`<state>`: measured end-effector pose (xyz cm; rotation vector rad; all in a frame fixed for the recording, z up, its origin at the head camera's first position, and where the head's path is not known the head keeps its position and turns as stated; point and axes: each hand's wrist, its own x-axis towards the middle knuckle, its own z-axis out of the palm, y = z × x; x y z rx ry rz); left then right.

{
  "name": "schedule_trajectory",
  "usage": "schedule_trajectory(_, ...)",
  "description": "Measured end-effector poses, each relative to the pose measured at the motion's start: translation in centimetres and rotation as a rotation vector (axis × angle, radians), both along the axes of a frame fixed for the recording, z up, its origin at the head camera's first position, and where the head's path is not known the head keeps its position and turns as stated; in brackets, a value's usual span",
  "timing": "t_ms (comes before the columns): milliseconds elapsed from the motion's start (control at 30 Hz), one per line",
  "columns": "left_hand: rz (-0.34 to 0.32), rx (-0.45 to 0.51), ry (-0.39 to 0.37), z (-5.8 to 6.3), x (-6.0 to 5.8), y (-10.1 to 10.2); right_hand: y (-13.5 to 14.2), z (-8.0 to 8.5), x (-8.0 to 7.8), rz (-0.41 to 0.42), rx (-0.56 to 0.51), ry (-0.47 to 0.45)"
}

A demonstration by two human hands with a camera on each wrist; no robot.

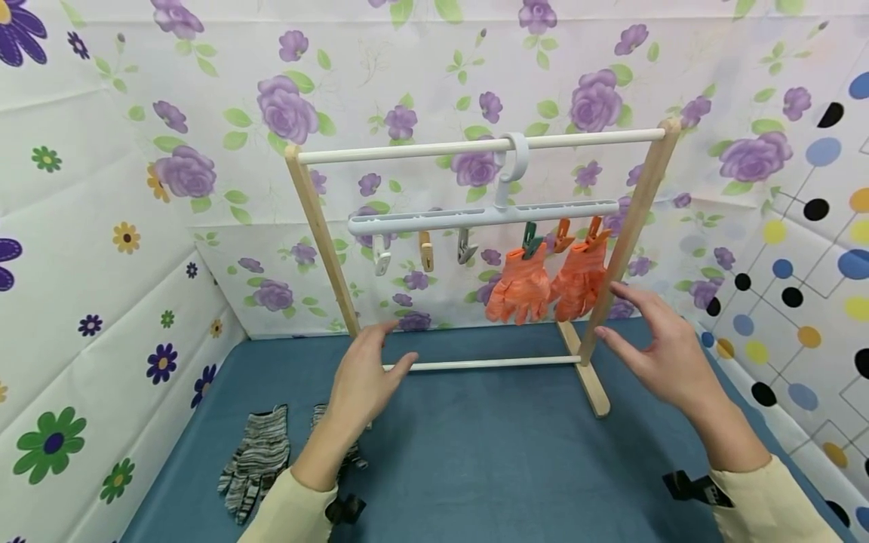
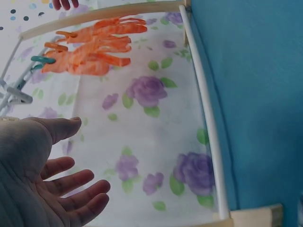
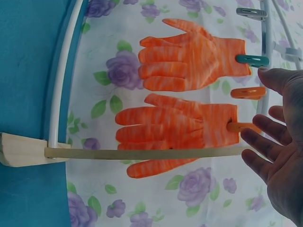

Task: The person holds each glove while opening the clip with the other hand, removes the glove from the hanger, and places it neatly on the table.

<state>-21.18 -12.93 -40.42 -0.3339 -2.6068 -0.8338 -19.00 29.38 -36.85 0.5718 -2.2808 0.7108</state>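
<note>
My left hand is held with fingers spread near the rack's left wooden post, holding nothing. At the right post, my right hand stands with parted, relaxed fingers; whether its fingertips touch the wood, I cannot tell. A pale grey clip hanger hooks over the rack's top rod. From it hang two orange gloves, fingers down, one by a green clip and one by an orange clip. Between them another orange clip hangs without a glove.
White, yellowish and grey clips hang along the hanger's left half. On the blue tabletop, a grey-black striped glove lies at left, a second partly hidden behind my left forearm. A low white rod joins the posts; flowered sheets stand behind.
</note>
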Motion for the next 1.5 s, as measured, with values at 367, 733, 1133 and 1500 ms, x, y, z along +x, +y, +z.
schedule_trajectory(367,-0.089,0.058,0.045,2.1,-1.0,3.1,-0.7,0.9,-1.0,0.044,-0.003,0.03)
schedule_trajectory(733,-0.212,0.198,0.09,3.4,-2.1,6.3,-2.5,2.4,-2.2,0.077,-0.004,0.018)
schedule_trajectory(1133,-0.322,0.347,0.004,5.0,-4.4,10.1,-4.3,3.8,-3.3,0.131,-0.032,0.019)
schedule_trajectory(1500,-0.406,0.478,-0.111,6.1,-6.8,13.4,-5.2,4.5,-4.0,0.15,-0.044,0.022)
